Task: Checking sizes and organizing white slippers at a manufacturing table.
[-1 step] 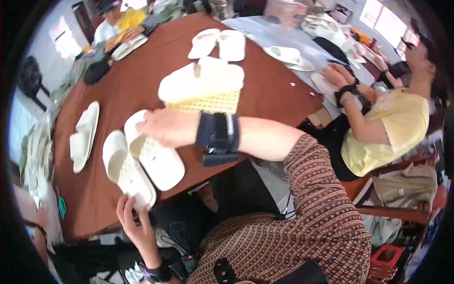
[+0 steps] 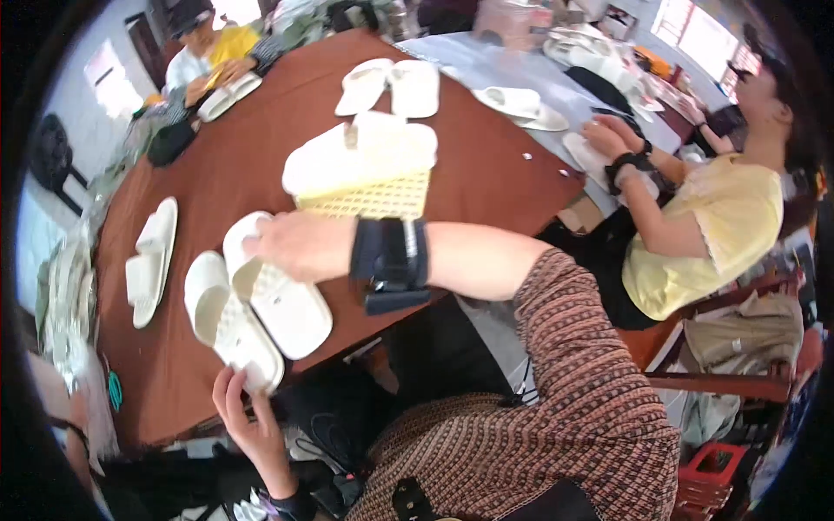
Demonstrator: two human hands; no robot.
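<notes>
Two white slippers lie side by side on the brown-covered table, toes pointing away from me. Over the toe end of the right-hand slipper (image 2: 300, 321) is my right hand (image 2: 300, 245), fingers bent down around its far edge; the fingertips are partly hidden. My left hand (image 2: 250, 417) is at the heel of the left-hand slipper (image 2: 208, 291), fingers apart, fingertips against the heel corner. Beyond my right hand, more white slippers (image 2: 360, 161) rest on a pale yellow perforated basket (image 2: 378, 201).
White slipper pairs lie at the left (image 2: 152, 260) and far side (image 2: 391, 87) of the brown table (image 2: 486, 187). A person in yellow (image 2: 704, 234) handles a slipper at right; another person (image 2: 208, 56) works at the far left. The table's near edge runs beside my left hand.
The whole view has shifted slightly, with the table appearing a little lower and more to the left. Both hands keep their places at the slippers.
</notes>
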